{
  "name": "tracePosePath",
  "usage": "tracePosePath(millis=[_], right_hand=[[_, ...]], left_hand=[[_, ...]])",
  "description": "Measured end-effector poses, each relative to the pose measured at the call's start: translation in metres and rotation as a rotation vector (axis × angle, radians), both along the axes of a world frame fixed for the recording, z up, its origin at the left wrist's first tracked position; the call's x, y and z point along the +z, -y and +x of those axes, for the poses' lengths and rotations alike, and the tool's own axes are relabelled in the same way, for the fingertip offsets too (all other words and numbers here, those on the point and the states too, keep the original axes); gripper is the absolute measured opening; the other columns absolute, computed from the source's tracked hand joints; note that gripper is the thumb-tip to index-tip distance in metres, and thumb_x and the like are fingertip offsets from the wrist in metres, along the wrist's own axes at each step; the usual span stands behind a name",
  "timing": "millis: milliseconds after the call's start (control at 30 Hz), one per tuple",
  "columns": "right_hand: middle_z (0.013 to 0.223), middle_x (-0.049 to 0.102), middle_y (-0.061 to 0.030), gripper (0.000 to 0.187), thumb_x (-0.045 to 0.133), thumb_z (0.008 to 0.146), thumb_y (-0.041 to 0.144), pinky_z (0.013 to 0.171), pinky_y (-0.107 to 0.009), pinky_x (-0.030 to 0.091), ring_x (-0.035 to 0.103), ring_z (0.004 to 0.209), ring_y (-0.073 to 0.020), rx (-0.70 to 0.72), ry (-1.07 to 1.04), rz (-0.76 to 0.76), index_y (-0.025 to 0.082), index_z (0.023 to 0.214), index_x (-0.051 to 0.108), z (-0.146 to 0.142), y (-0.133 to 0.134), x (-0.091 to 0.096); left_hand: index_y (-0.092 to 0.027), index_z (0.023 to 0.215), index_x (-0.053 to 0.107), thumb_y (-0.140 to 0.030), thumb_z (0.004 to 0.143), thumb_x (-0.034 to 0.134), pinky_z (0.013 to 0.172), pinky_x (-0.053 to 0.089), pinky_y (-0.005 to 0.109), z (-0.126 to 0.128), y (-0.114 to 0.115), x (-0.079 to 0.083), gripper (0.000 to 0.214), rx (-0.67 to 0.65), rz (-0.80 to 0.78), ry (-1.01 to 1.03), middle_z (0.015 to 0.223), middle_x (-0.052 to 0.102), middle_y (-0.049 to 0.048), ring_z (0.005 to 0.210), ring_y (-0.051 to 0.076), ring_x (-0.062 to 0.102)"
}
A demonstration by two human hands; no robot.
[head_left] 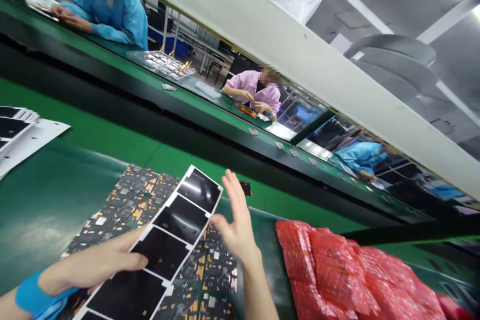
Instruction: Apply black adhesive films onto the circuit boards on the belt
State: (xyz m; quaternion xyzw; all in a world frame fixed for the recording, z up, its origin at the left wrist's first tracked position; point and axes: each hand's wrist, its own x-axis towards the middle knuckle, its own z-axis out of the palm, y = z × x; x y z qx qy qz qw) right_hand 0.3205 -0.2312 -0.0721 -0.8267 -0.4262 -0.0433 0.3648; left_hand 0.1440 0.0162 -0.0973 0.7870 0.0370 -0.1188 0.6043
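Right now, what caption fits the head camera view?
Left hand holds a white strip of black panels; right hand open beside it.

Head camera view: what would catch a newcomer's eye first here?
The white-edged strip of black panels stands out at centre, held by the left hand, with the open right hand raised beside it, over a dark gold-patched sheet. To the lower right lies bulky red bubble wrap. Further off, upper centre, sits a co-worker in pink.

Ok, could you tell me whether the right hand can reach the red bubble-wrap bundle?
Probably yes: the open right hand sits just beside the red bubble-wrap bundle, with nothing visible between them.
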Motion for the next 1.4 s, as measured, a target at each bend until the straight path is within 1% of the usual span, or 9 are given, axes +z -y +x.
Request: tracePosePath(millis=[133,200,300,467,733,933,1067,1200,1400], right_hand=[[0.133,0.072,-0.0112,0.058,0.069,0.097,0.045,0.111,-0.045,0.050,0.070,0.120,-0.0265,0.215,0.067,0.085,0.026,0.149,0.053,-0.051,-0.012,0.009],[0.115,0.080,-0.0090,0.043,0.066,0.100,0.039,0.094,-0.036,0.058,0.075,0.099,-0.0225,0.239,0.002,0.120,0.023,0.139,0.063,-0.062,-0.016,0.010],[0.113,0.080,-0.0076,0.037,0.067,0.099,0.033,0.090,-0.032,0.059,0.076,0.096,-0.0211,0.229,-0.120,0.188,0.021,0.134,0.068,-0.071,-0.015,0.014],[0.123,0.078,-0.0041,0.034,0.072,0.096,0.030,0.097,-0.026,0.058,0.076,0.108,-0.0191,0.199,-0.373,0.213,0.025,0.129,0.074,-0.076,-0.005,0.026],[0.110,0.081,-0.0039,0.030,0.064,0.100,0.026,0.089,-0.031,0.063,0.080,0.096,-0.0219,0.205,-0.306,0.284,0.029,0.128,0.074,-0.084,0.002,0.023],[0.101,0.081,-0.0004,0.020,0.069,0.096,0.038,0.079,-0.030,0.065,0.082,0.089,-0.0240,0.152,-0.713,0.317,0.032,0.109,0.082,-0.080,0.006,0.017],[0.096,0.082,-0.0015,0.025,0.069,0.094,0.048,0.079,-0.032,0.065,0.081,0.089,-0.0254,0.105,-0.866,0.331,0.029,0.102,0.084,-0.074,0.003,0.011],[0.108,0.080,0.0008,0.019,0.075,0.090,0.037,0.094,-0.034,0.063,0.079,0.103,-0.0253,0.097,-0.822,0.355,0.033,0.107,0.082,-0.073,0.002,0.009],[0.109,0.080,0.0000,0.022,0.067,0.096,0.039,0.091,-0.035,0.063,0.080,0.101,-0.0256,0.139,-0.792,0.284,0.031,0.110,0.082,-0.072,0.006,0.007]], left_hand=[[-0.026,0.143,0.060,-0.051,0.091,0.064,0.106,0.053,0.031,0.005,0.017,0.028,0.058,-0.242,-0.249,-0.104,0.125,0.073,0.0005,0.119,0.025,0.067],[-0.025,0.146,0.056,-0.062,0.094,0.059,0.100,0.057,0.031,0.009,0.026,0.037,0.064,-0.225,-0.277,-0.127,0.127,0.071,0.0036,0.116,0.026,0.068],[-0.024,0.141,0.059,-0.063,0.097,0.053,0.100,0.055,0.031,0.013,0.037,0.043,0.059,-0.139,-0.163,-0.106,0.123,0.072,0.0048,0.113,0.025,0.067],[-0.025,0.126,0.065,-0.059,0.099,0.046,0.101,0.050,0.030,0.011,0.043,0.046,0.047,-0.162,0.046,-0.070,0.112,0.072,0.0022,0.108,0.022,0.065],[-0.023,0.099,0.070,-0.057,0.100,0.041,0.084,0.054,0.028,0.002,0.045,0.043,0.044,-0.169,0.249,0.079,0.094,0.072,0.0036,0.089,0.021,0.068],[-0.022,0.088,0.070,-0.055,0.102,0.040,0.075,0.055,0.027,0.005,0.047,0.041,0.047,-0.202,0.315,0.183,0.084,0.070,0.0045,0.079,0.019,0.066],[-0.021,0.093,0.070,-0.054,0.103,0.040,0.076,0.054,0.025,0.010,0.048,0.038,0.046,-0.195,0.326,0.162,0.087,0.071,0.0038,0.080,0.018,0.067],[-0.021,0.099,0.070,-0.056,0.103,0.041,0.080,0.055,0.026,0.012,0.047,0.032,0.046,-0.179,0.317,0.151,0.094,0.072,0.0043,0.085,0.019,0.067],[-0.024,0.116,0.070,-0.053,0.103,0.040,0.091,0.055,0.028,0.012,0.045,0.032,0.043,-0.235,0.234,0.071,0.110,0.073,0.0041,0.099,0.021,0.069]])
